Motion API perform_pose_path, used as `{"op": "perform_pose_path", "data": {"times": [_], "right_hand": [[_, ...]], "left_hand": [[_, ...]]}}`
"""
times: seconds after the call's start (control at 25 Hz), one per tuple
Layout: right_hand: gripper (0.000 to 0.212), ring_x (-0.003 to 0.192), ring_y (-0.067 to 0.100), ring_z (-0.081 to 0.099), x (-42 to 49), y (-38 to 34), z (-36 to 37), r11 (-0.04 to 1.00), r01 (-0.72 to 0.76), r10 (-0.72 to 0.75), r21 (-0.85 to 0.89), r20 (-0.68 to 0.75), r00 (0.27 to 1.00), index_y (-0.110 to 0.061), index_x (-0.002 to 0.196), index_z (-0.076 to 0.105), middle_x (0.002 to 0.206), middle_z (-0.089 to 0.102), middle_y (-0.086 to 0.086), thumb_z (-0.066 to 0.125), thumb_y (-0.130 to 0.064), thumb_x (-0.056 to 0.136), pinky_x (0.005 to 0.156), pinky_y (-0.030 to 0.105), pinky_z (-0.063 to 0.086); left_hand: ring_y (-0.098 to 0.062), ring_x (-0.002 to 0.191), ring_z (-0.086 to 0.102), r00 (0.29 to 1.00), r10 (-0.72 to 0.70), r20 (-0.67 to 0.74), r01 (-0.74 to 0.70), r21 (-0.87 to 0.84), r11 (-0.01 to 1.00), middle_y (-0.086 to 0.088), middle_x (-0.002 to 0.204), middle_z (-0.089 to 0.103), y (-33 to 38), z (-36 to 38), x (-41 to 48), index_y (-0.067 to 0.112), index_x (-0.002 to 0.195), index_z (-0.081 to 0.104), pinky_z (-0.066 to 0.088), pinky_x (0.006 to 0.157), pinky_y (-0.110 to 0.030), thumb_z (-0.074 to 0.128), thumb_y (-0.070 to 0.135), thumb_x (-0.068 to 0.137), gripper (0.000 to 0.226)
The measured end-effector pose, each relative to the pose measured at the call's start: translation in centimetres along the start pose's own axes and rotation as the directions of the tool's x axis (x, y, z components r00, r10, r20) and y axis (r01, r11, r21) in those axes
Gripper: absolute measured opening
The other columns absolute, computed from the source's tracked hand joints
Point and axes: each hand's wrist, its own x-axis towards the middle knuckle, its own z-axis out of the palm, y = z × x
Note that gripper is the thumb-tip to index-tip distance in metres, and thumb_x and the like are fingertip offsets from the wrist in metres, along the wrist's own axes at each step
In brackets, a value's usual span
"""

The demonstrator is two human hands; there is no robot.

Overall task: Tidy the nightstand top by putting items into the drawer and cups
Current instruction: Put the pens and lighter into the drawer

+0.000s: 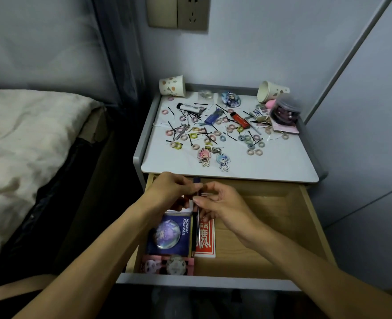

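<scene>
**Progress:** early stage. The drawer [271,226] is open and holds a blue badge card [168,233], a red packet [205,240] and a pink card [167,264] along its 9 o'clock side. The nightstand top [271,162] is littered with hair ties [230,128], hairpins [207,134], lighters [239,119] and keychains [213,156]. One cup [172,85] stands at 11 o'clock. The tipped cup [271,90] lies at 1 o'clock and looks empty.

**Hand pose:** both forearms reach over the drawer's 10 o'clock area. The right hand [222,203] pinches a thin metal pin [198,217] between thumb and forefinger, and the pin hangs over the drawer contents. The left hand [167,192] appears to pinch the pin's dark upper end. The other fingers are loosely curled.
</scene>
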Motion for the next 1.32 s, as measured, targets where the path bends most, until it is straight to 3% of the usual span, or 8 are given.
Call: {"op": "perform_pose_path", "data": {"times": [0.08,0.16,0.2,0.28,0.6,0.8,0.96,1.32], "right_hand": [[0.022,0.063,0.014,0.062,0.2,1.1,-1.2,0.989,-0.105,0.103,-0.103,-0.019,0.994,-0.004,0.111,0.056,0.082,0.069,0.010,0.063,-0.009,0.091,0.057,0.022,0.051],[0.026,0.063,0.014,0.061,1.1,2.9,-2.6,0.945,-0.248,0.224,-0.213,-0.133,0.966,-0.002,0.114,0.051,0.083,0.068,0.011,0.061,-0.010,0.092,0.057,0.022,0.050],[0.026,0.062,0.015,0.060,1.9,3.9,-3.1,0.919,-0.298,0.255,-0.257,-0.187,0.949,-0.001,0.114,0.049,0.083,0.066,0.011,0.061,-0.010,0.093,0.056,0.022,0.049],[0.024,0.058,0.015,0.057,4.2,5.6,-3.5,0.878,-0.341,0.259,-0.337,-0.265,0.929,-0.001,0.111,0.048,0.079,0.063,0.010,0.061,-0.009,0.093,0.051,0.022,0.047],[0.020,0.043,0.016,0.053,9.0,9.3,-2.3,0.870,-0.313,0.165,-0.382,-0.374,0.913,-0.010,0.091,0.050,0.061,0.060,0.007,0.070,-0.009,0.087,0.037,0.021,0.042],[0.014,0.048,0.016,0.059,9.3,9.9,-2.2,0.842,-0.257,0.063,-0.475,-0.386,0.920,-0.017,0.086,0.055,0.067,0.065,0.006,0.068,-0.018,0.089,0.042,0.025,0.046],[0.008,0.064,0.022,0.066,9.4,9.9,-2.3,0.804,-0.218,-0.012,-0.554,-0.381,0.924,-0.021,0.085,0.060,0.078,0.069,0.009,0.066,-0.017,0.090,0.062,0.039,0.059],[0.003,0.054,0.021,0.068,7.6,7.4,-2.7,0.795,-0.198,0.004,-0.573,-0.321,0.947,-0.015,0.093,0.061,0.068,0.067,0.007,0.062,-0.017,0.094,0.054,0.035,0.058]], "left_hand": [[-0.017,0.064,0.063,0.986,0.048,-0.161,0.028,0.438,0.899,-0.006,0.083,0.071,0.0,-1.0,0.0,0.013,0.092,0.073,0.046,0.059,-0.025,0.062,0.052,0.089,0.040],[-0.027,0.090,0.065,0.929,0.150,-0.337,0.199,0.800,0.567,-0.006,0.101,0.070,-0.3,-2.2,-0.1,0.021,0.105,0.069,0.043,0.070,-0.032,0.052,0.062,0.090,0.047],[-0.031,0.100,0.063,0.921,0.152,-0.359,0.256,0.851,0.459,-0.008,0.110,0.067,-0.6,-2.6,-0.1,0.020,0.113,0.064,0.040,0.073,-0.034,0.049,0.059,0.092,0.047],[-0.034,0.110,0.059,0.944,0.073,-0.321,0.271,0.884,0.382,-0.011,0.122,0.062,-1.4,-2.5,0.3,0.016,0.123,0.056,0.038,0.077,-0.036,0.048,0.047,0.096,0.042],[-0.033,0.109,0.060,0.970,0.026,-0.243,0.222,0.920,0.322,-0.011,0.120,0.062,-1.6,-1.7,1.6,0.011,0.117,0.057,0.042,0.081,-0.037,0.045,0.029,0.097,0.029],[-0.034,0.109,0.059,0.968,0.050,-0.246,0.221,0.928,0.299,-0.012,0.119,0.062,-1.7,-1.7,1.7,0.010,0.117,0.057,0.039,0.078,-0.036,0.045,0.029,0.097,0.030],[-0.033,0.108,0.060,0.961,0.053,-0.272,0.244,0.920,0.308,-0.012,0.120,0.061,-1.8,-1.7,1.8,0.011,0.118,0.055,0.040,0.078,-0.036,0.045,0.033,0.097,0.032],[-0.035,0.103,0.062,0.938,0.195,-0.286,0.211,0.919,0.332,-0.012,0.115,0.063,-1.6,-1.7,1.4,0.011,0.112,0.059,0.036,0.073,-0.034,0.045,0.029,0.097,0.027]]}}
